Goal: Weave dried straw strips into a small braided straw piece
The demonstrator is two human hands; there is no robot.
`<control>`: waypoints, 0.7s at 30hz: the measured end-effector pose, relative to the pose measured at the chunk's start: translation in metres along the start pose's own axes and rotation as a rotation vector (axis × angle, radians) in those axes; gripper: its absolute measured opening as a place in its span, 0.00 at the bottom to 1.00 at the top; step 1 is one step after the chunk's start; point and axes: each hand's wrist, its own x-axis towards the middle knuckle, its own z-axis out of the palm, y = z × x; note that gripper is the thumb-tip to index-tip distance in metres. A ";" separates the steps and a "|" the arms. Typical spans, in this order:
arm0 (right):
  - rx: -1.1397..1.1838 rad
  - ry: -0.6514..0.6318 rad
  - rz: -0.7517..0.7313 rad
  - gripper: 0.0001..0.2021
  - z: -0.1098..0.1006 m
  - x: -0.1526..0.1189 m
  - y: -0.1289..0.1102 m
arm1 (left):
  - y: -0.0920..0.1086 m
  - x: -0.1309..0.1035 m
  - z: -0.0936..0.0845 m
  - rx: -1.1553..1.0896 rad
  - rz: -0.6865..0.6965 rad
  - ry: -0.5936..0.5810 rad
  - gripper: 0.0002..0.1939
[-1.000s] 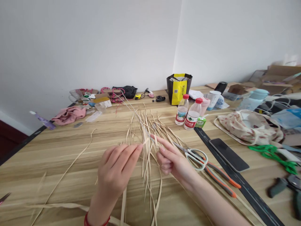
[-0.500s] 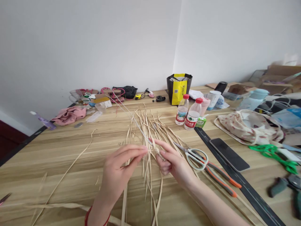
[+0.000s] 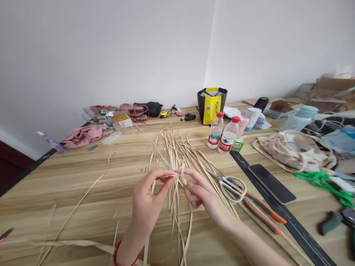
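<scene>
2 hands meet at the centre of the frame above a loose pile of straw strips point(image 3: 177, 155) on the wooden table point(image 3: 83, 192). The left hand point(image 3: 148, 201) has moved right since 1 second ago, and its thumb and forefinger now pinch a thin strip end point(image 3: 170, 176). The right hand point(image 3: 198, 188) has its fingers closed around a small folded knot of straw point(image 3: 183, 179), with a thin wire point(image 3: 155, 147) running from it toward the upper left. The closing gap suggests the strip is being wound on. Scissors point(image 3: 231, 183) lie just right; 2 bottles point(image 3: 222, 133) stand farther back.
</scene>
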 end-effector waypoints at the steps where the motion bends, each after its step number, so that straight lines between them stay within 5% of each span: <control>1: -0.020 0.007 -0.011 0.17 0.001 0.000 0.000 | 0.000 0.000 0.001 0.015 0.015 0.005 0.06; 9: -0.144 0.032 -0.099 0.18 0.006 -0.004 0.004 | -0.006 -0.001 0.009 0.023 0.105 0.108 0.14; 13: -0.221 0.031 -0.098 0.18 0.005 -0.005 0.009 | -0.005 0.000 0.009 0.080 0.146 0.024 0.07; 21: -0.344 0.055 -0.129 0.18 0.004 -0.002 0.017 | -0.006 0.004 0.005 0.150 0.201 -0.123 0.07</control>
